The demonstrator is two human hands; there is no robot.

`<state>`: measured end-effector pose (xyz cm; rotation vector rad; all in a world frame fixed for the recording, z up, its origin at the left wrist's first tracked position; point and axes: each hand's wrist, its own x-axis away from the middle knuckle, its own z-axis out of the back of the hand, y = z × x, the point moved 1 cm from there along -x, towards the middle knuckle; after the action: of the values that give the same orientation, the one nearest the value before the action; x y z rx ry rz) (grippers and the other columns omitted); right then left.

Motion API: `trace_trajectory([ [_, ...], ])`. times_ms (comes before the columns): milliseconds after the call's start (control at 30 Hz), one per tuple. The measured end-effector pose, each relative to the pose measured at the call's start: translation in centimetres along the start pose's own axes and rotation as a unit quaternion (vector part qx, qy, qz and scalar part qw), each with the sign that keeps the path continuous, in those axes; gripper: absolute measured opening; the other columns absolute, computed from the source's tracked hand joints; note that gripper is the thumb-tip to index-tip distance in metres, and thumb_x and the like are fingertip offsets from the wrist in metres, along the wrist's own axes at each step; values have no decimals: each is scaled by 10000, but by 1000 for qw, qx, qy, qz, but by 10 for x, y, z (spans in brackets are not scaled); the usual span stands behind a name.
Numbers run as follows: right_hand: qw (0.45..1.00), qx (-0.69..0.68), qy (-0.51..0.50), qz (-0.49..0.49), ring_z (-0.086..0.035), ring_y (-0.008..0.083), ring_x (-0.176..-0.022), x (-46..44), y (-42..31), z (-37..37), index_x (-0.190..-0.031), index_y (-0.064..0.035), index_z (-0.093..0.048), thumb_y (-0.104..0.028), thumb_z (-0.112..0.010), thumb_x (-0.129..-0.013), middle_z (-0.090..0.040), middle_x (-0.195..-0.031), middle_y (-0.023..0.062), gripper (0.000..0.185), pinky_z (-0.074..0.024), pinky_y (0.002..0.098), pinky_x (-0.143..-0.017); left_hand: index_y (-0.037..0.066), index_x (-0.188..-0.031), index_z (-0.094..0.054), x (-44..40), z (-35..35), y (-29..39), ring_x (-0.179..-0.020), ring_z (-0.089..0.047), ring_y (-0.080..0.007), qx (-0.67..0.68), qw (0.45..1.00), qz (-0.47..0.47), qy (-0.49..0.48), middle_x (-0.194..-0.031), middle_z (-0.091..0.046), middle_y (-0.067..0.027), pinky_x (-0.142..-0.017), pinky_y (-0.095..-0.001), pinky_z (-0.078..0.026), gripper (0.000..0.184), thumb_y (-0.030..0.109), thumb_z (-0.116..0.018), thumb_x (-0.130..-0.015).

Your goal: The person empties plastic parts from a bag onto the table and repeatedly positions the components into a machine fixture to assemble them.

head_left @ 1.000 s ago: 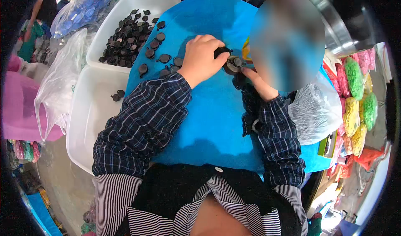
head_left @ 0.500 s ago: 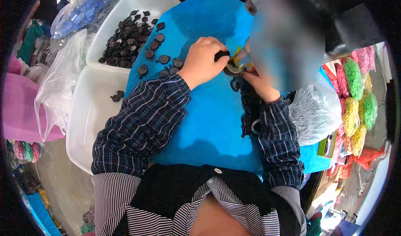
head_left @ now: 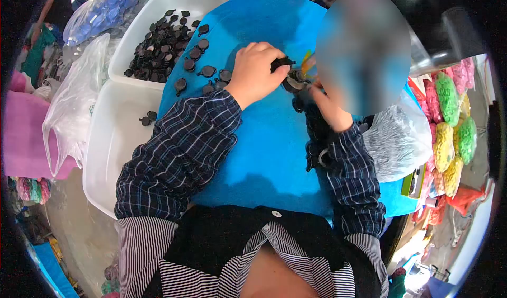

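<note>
My left hand (head_left: 257, 72) is closed, thumb and fingers pinched on a small black disc-shaped piece (head_left: 282, 63). Just to its right, my right hand (head_left: 332, 105) has its fingertips bent together beside a dark, curved part (head_left: 293, 83); what they grip is hard to make out, and a blurred patch covers part of this area. Beneath the right wrist runs a row of linked black pieces (head_left: 315, 131) lying on the blue cloth (head_left: 259, 155). Several loose black discs with small tabs (head_left: 209, 71) lie left of my left hand.
A white bin (head_left: 119, 60) at upper left holds a heap of black discs; the white bin below it (head_left: 100, 155) holds a few. On the right are a clear plastic bag (head_left: 398, 145) and bags of coloured pieces (head_left: 449, 134). A pink cloth (head_left: 31, 134) lies far left.
The black piece in my left hand has turned slightly, and more of its edge shows. My right hand stays close beside it, with its fingers shifted a little. The loose discs have not moved.
</note>
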<state>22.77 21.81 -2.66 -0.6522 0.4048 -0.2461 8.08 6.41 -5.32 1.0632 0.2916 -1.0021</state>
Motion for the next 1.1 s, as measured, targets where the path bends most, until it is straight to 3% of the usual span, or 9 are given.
trace_trajectory([
  [33,992,115,-9,43,-626,163,-847,4,-4,5,-930,-9,-582,-56,-741,-769,-647,-868,58,231,-499,304,-746,57,-928,-698,-1,0,1,-971,-581,-315,0,1000,-2,0,-956,-649,-92,-848,-448,-441,235,228,-700,-766],
  [200,980,156,-117,36,-621,155,-851,18,-29,3,-965,0,-597,-97,-785,-719,-624,-824,58,325,-485,309,-722,53,-920,-696,3,2,10,-993,-580,-320,12,1000,-6,7,-990,-651,-107,-862,-451,-446,232,224,-695,-763],
  [333,993,5,-109,-47,-620,152,-864,24,3,13,-1023,-11,-588,-48,-756,-743,-628,-884,46,329,-491,307,-729,60,-929,-699,9,6,15,-1023,-570,-317,36,999,-31,-20,-1003,-645,-102,-873,-448,-449,239,226,-698,-756],
  [433,970,-218,6,-110,-613,147,-913,23,29,11,-1095,-25,-561,8,-726,-756,-632,-985,31,379,-492,299,-766,68,-924,-702,9,-2,15,-1029,-562,-311,40,997,-64,-33,-1011,-643,-92,-876,-454,-438,241,234,-705,-749],
  [500,975,-207,6,-82,-610,145,-930,15,27,3,-1112,-29,-553,21,-718,-759,-628,-1021,29,393,-488,302,-791,72,-921,-704,13,-7,13,-1032,-558,-307,42,995,-75,-40,-1014,-643,-87,-878,-457,-433,242,238,-708,-746],
  [733,988,-149,33,14,-594,149,-983,2,30,-23,-1142,-36,-542,45,-698,-758,-612,-1128,41,422,-455,312,-894,89,-926,-709,16,-13,-8,-1040,-541,-292,-8,999,49,-8,-1021,-636,-66,-907,-469,-377,240,259,-712,-757],
  [833,997,-3,-26,70,-592,158,-964,18,34,6,-1140,-36,-539,51,-701,-737,-604,-1104,56,443,-442,320,-915,88,-939,-706,16,-18,-5,-1044,-541,-295,-15,999,45,-3,-1019,-635,-70,-904,-468,-380,241,254,-708,-764],
  [967,982,43,-144,114,-589,168,-938,25,42,30,-1136,-32,-537,52,-697,-722,-600,-1048,63,452,-444,310,-898,85,-948,-702,2,-24,0,-1042,-544,-299,-17,999,47,-4,-1022,-635,-78,-906,-477,-384,243,249,-703,-770],
  [1100,989,-5,-147,14,-587,155,-928,23,49,15,-1103,-39,-530,67,-681,-751,-597,-1025,55,397,-455,294,-887,77,-950,-697,1,-22,-3,-1041,-545,-303,0,999,30,-25,-1028,-634,-86,-915,-477,-387,248,249,-699,-771],
])
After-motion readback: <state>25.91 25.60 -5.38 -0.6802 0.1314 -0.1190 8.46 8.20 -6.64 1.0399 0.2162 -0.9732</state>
